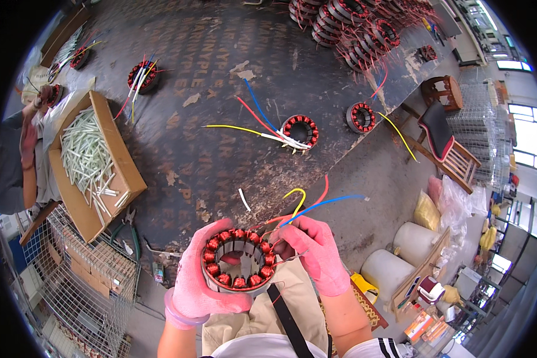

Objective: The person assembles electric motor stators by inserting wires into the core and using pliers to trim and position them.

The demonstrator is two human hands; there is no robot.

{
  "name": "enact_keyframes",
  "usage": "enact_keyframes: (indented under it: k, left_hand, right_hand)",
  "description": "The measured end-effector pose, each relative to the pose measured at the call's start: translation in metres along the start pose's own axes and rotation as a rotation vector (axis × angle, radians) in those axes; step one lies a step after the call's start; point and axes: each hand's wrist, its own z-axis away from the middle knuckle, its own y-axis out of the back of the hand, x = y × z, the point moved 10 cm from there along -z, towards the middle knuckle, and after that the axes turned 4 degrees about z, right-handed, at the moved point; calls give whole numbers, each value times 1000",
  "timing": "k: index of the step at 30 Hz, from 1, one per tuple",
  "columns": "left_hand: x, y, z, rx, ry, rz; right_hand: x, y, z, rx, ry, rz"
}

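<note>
Nearest, R of the cardboard box (pixel 134 171) & closer to the person: the held stator (pixel 255 280), tilted, in both hands. L hand (pixel 196 280) is curled round its rim, spread about to the ring's width; R hand (pixel 316 250) has thumb + fingertips pinched nr. the winding ends — can't tell which wire exactly. Risk: too hard a pull there could snap a fine wire or scrape its coating; if L hand slackens, the ring could twist & drag the blue lead (pixel 322 206), or tangle it w/ the red lead (pixel 324 192) & yellow lead (pixel 303 200). Farther, well R of the box, an edge stator (pixel 354 121) sits by the table's (pixel 215 155) rim, its own lead overhanging — a snag could tip it off.
</note>
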Motion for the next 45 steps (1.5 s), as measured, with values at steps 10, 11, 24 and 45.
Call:
enact_keyframes:
  k: [10,11,24,45]
  left_hand:
    - [-15,-6,-3,-21,100,210]
    - [-15,-8,-3,-20,106,232]
    - [-38,-25,-4,-136,273,411]
    - [18,-19,1,-261,-523,-252]
  right_hand:
    - [-1,0,9,53,7,-84]
    - [-1,0,9,63,-5,-77]
    - [-11,2,15,60,27,-125]
    - [-4,8,30,-10,161,-170]
